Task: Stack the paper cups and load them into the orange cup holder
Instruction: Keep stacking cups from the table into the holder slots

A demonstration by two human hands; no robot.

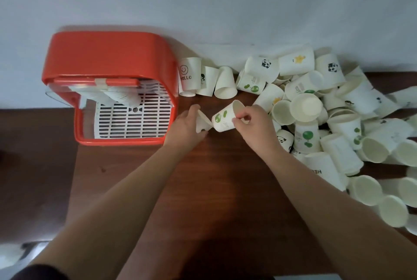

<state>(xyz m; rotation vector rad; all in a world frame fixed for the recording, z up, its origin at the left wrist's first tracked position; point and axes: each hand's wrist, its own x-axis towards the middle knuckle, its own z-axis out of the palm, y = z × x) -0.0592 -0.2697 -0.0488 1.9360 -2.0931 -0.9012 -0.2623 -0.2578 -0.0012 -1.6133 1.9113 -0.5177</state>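
- A cup [189,76] reading "HELLO" under a smiley face is standing upside down just beside the orange holder [106,53], at the back of the worktop [225,178].
- Upside-down letters "HE" are showing on another cup [316,170] at the near edge of the pile [338,121]. Pandas, yellow stars and green prints are marking others, and their small script is too blurred to read.
- The right hand [252,121] is holding a tilted green-print cup [222,119] above the worktop, its fingers [242,119] curled and pinching the cup's end.
- The left hand [187,125] is gripping a second cup [201,122], its fingers wrapped round the body and hiding much of it.
- The two held cups appear to be touching, between the holder and the pile.
- The holder is sitting at the worktop's left, its white slotted tray [133,119] showing inside.
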